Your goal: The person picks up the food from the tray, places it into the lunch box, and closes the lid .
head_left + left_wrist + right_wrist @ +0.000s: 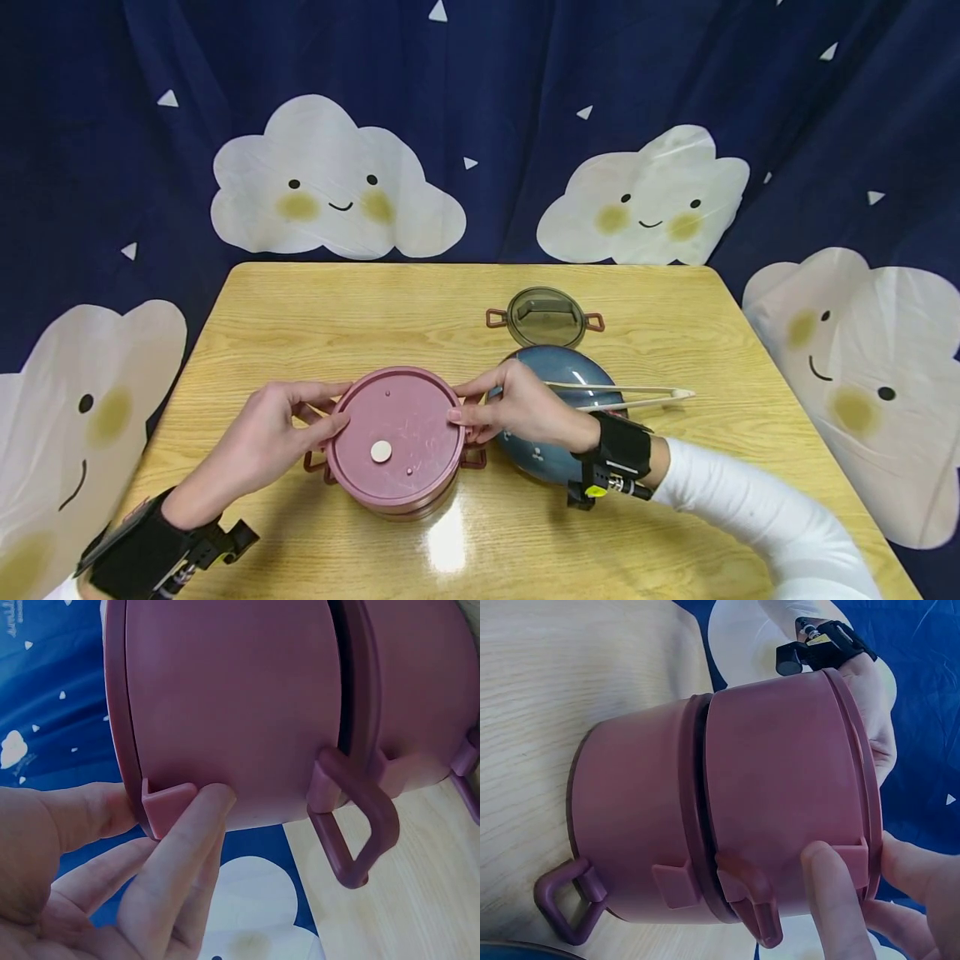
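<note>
Two pink pots stand stacked on the table. The upper pot (401, 421) shows a flat round top face with a white dot and a raised rim. Beneath it, in the right wrist view, is the lower pot (630, 825), a dark gap running between the two. My left hand (258, 437) pinches the upper pot's left edge, thumb at the rim and fingers by a small tab (171, 810). On the opposite side my right hand (521, 404) pinches the rim by another tab (853, 861). Loop handles (382, 817) stick out lower down.
Right of the pots, partly behind my right forearm, lies a rounded blue pot or bowl (536, 462). Pale tongs (652, 392) rest across it. A dark see-through lid (551, 333) with red-brown side handles lies behind it on the wooden table (337, 308).
</note>
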